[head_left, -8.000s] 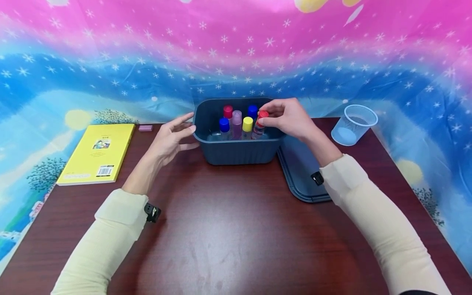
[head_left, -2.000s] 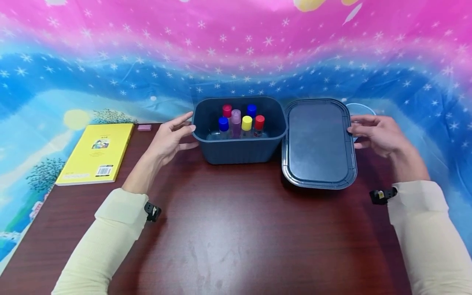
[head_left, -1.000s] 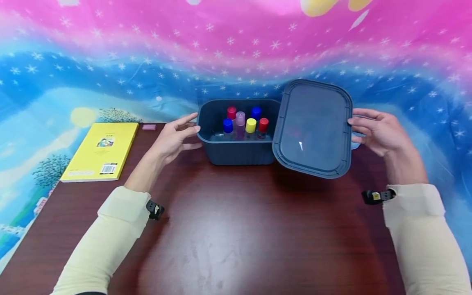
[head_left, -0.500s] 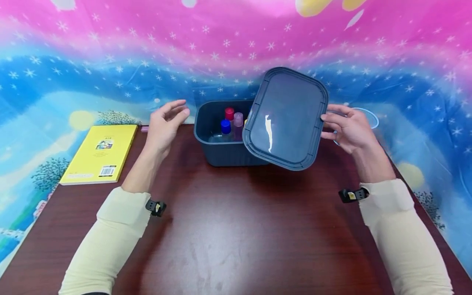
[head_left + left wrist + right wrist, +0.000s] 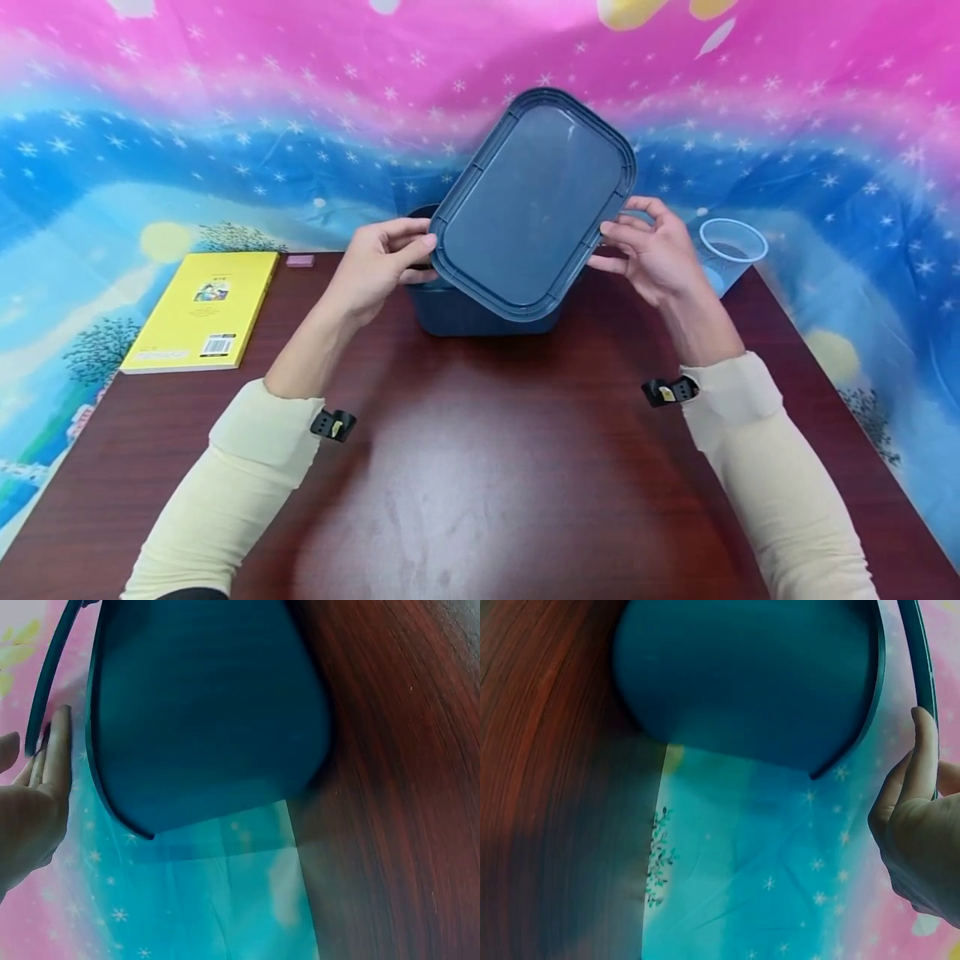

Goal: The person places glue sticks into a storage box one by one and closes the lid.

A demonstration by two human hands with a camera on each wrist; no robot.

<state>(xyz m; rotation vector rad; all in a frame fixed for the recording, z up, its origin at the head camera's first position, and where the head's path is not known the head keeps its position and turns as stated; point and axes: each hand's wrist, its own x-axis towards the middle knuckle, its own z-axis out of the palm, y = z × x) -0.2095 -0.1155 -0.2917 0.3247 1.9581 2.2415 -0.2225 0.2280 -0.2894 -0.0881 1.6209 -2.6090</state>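
Note:
A dark blue-grey lid [image 5: 536, 208] hangs tilted over the matching box [image 5: 487, 315], hiding most of its opening and the capped bottles inside. My left hand [image 5: 378, 262] pinches the lid's lower left corner between thumb and fingers. On the opposite long side, my right hand [image 5: 648, 250] pinches the lid's right edge. In the left wrist view, the lid [image 5: 51, 682] is seen edge-on, apart from the box [image 5: 210, 712], with the left hand [image 5: 34, 810] at its end. The right wrist view likewise has the right hand [image 5: 919, 817] gripping the lid's rim [image 5: 921, 664] above the box [image 5: 742, 675].
A yellow book [image 5: 202, 312] lies at the table's left, with a small pink block [image 5: 300, 261] near its upper corner. At the back right stands a light blue mesh cup [image 5: 723, 254], partly behind the right hand. A patterned cloth [image 5: 300, 167] hangs behind the dark wooden table [image 5: 480, 467].
My right hand let go of a red-capped bottle in the box, then lifted the lid from the table's right and carried it left over the box. My left hand left the box rim and took the lid's corner.

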